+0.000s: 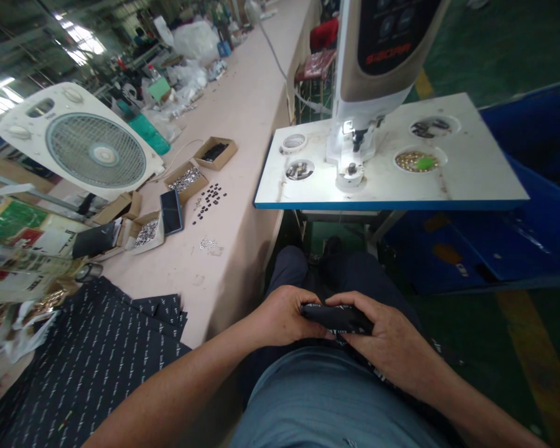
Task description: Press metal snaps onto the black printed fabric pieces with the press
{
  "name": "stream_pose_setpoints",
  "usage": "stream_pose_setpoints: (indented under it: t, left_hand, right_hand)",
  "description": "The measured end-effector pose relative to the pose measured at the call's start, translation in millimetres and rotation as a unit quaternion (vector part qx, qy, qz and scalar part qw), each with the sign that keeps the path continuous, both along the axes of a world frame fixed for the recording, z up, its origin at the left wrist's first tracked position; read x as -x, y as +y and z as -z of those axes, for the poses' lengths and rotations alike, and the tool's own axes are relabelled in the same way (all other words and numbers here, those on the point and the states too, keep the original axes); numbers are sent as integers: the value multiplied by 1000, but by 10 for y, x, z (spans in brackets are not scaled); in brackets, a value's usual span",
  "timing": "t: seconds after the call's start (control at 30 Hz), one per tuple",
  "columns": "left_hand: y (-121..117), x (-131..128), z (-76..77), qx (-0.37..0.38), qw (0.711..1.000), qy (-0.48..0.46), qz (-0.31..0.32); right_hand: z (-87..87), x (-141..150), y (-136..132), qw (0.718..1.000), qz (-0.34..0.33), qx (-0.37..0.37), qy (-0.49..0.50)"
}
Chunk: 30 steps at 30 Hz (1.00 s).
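- Folded dark cloth with pale lettering lay in both hands, over the seated person's lap, on the near side of the machine table.
- Its long axis ran left to right across the body, the right end dipping slightly nearer the person; the folded edge showed along the far side.
- Left hand: closed on the left end, thumb and fingers pinching the fold.
- Right hand: gripped the right end, forefinger along the far edge, thumb beneath.
- More cloth showed under the right hand; I could not tell how far it hung.
- Far beyond the hands, the pressing machine stood with its lamp lit.
- Left, on the long bench: a pile of similar printed fabric near; small dark rings scattered farther off, beside a phone; a box fan behind.
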<state>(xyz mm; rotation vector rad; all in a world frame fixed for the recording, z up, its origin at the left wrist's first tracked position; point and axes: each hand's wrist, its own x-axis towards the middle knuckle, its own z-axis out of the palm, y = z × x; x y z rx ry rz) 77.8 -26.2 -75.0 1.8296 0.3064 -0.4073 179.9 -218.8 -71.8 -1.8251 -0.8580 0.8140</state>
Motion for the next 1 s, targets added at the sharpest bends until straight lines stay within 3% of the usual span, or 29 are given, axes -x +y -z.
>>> stream_pose_setpoints:
  t: [0.1, 0.2, 0.5, 0.73, 0.83, 1.0]
  left_hand:
    - [51, -20, -28, 77, 997, 29, 14]
    - [92, -47, -70, 108, 993, 41, 31]
    - [84, -57, -85, 140, 988, 59, 38]
    - [-28, -68, -53, 136, 988, 65, -17]
    - [-99, -76, 7, 159, 985, 57, -48]
    - [-157, -147, 249, 208, 975, -2, -78]
  right_hand:
    - [-32, -34, 26, 1000, 2, 2, 24]
    - [-39, -75, 33, 999, -1, 9, 37]
    - [-38, -99, 39, 994, -2, 8, 112]
    - [49, -169, 16, 991, -6, 7, 130]
    - [81, -232, -18, 992, -9, 2, 125]
    - [120, -368, -29, 991, -17, 31, 126]
